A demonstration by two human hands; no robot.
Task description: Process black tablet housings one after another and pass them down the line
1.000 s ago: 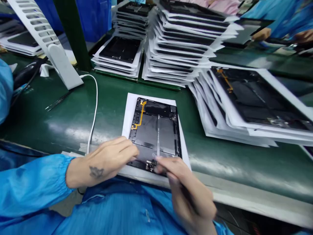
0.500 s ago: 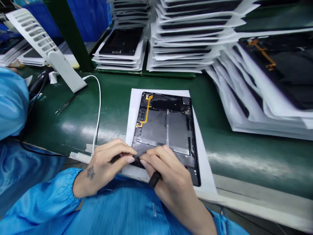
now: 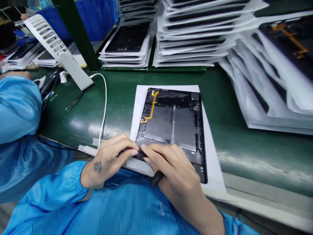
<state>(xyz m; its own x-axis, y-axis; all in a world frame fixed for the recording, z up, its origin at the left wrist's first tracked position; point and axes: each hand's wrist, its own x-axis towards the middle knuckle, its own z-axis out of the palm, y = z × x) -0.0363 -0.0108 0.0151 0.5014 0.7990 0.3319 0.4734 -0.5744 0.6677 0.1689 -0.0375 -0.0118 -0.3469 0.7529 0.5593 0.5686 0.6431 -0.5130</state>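
Observation:
An opened tablet (image 3: 171,122) lies face down on a white paper sheet (image 3: 139,111), showing black inner panels and a yellow flex cable (image 3: 152,107). My left hand (image 3: 110,160) rests at the tablet's lower-left edge, its fingers curled around a small black part (image 3: 140,155). Close beside it, my right hand (image 3: 173,176) grips a black pen-like tool (image 3: 156,179), with its fingertips over the same edge. The tool's tip and the tablet's lower-left corner are hidden by my fingers.
Tall stacks of tablets on white sheets (image 3: 195,36) stand behind and to the right (image 3: 269,88). On the green bench (image 3: 117,98) lie tweezers (image 3: 74,101) and a white cable (image 3: 105,98). A white slatted stand (image 3: 56,42) rises at left, beside a co-worker's blue sleeve (image 3: 17,107).
My hands have closed in on each other at the tablet's lower-left edge, covering the small circuit board seen earlier. The whole scene has shifted right and up in view.

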